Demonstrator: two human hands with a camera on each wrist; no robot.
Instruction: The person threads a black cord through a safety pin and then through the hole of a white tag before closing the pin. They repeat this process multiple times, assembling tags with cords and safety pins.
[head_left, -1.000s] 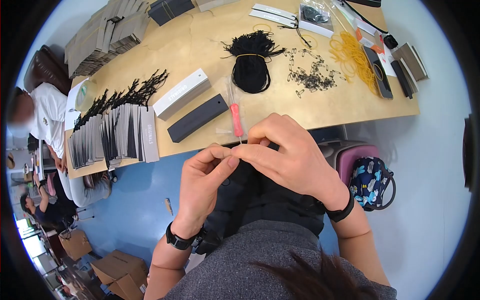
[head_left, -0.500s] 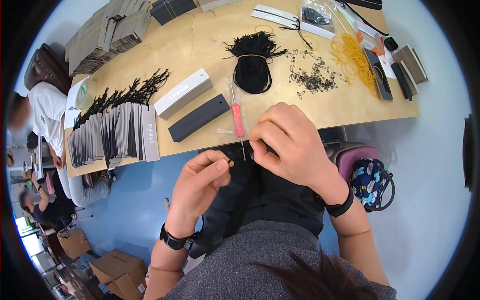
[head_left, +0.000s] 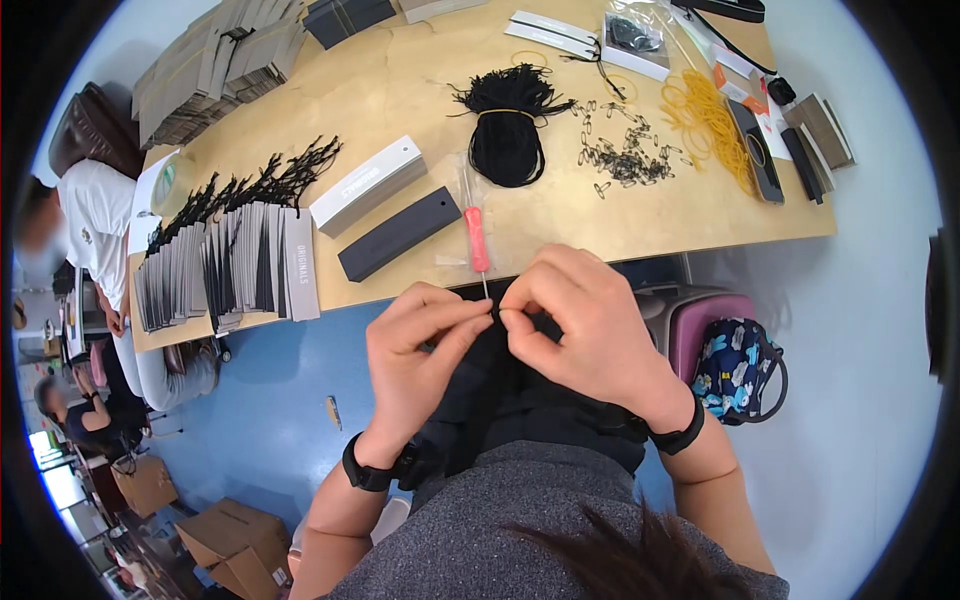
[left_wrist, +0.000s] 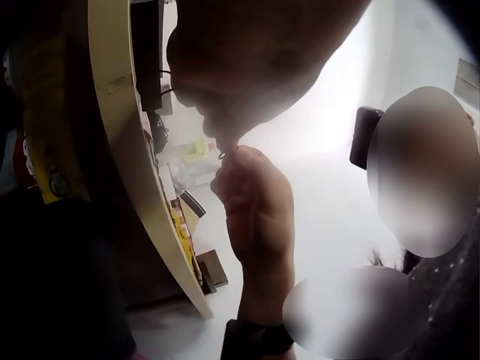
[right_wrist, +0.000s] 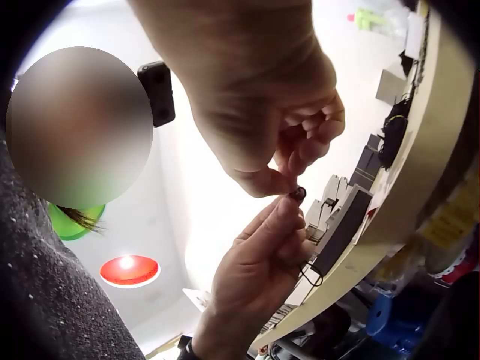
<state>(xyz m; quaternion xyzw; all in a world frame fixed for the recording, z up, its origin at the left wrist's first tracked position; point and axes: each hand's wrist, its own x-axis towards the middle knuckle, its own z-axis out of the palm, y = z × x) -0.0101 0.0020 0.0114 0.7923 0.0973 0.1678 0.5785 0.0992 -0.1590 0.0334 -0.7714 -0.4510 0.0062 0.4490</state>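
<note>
My left hand (head_left: 420, 350) and right hand (head_left: 585, 325) meet almost fingertip to fingertip below the table's front edge. Both pinch thumb against index finger. In the right wrist view, a small dark piece (right_wrist: 298, 194) lies between the fingertips, and a thin black cord loop (right_wrist: 311, 276) hangs by the left hand (right_wrist: 255, 270). A small dark ring (left_wrist: 222, 155) shows at the fingertips in the left wrist view. Just beyond the hands, a red-handled tool (head_left: 475, 240) lies on the table, its thin metal shaft pointing toward them.
On the table (head_left: 400, 105) are a black cord bundle (head_left: 505, 145), scattered small clips (head_left: 625, 155), yellow rubber bands (head_left: 705, 115), a white block (head_left: 368, 185), a dark block (head_left: 400, 235) and rows of corded tags (head_left: 245, 265). A person in white (head_left: 95, 215) sits at left.
The hands parted from their earlier contact, then the left hand moved back up and right toward the right fingertips. The right hand shifted slightly down. The table items stayed put.
</note>
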